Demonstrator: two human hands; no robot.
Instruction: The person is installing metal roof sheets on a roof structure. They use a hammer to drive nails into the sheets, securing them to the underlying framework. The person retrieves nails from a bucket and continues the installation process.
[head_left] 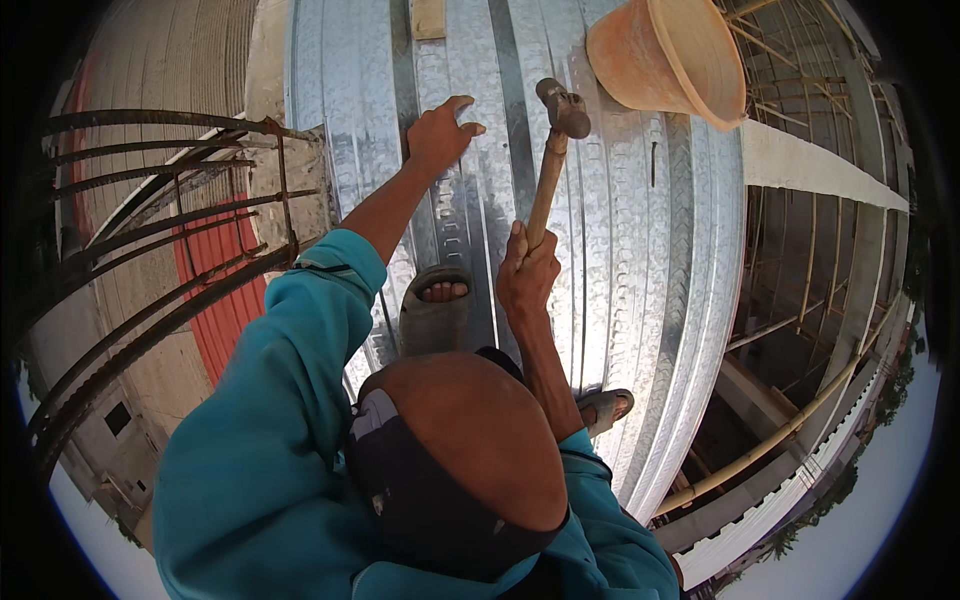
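Right hand [528, 275] is gripping a hammer [547, 185], left hand [440, 138] kinda half-curled over shiny metal decking [620, 250], orange bucket [632, 58] far right.

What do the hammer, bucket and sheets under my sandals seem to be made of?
Hammer: the handle looks like wood, being tan and unpainted; the head looks like dull, browned metal, probably steel.
Bucket: likely plastic, matte orange, judging by its smooth, molded-looking wall and pale smears.
Sheets: ribbed metal, shiny, perhaps galvanized steel, given the bright glare and mottled silver surface.
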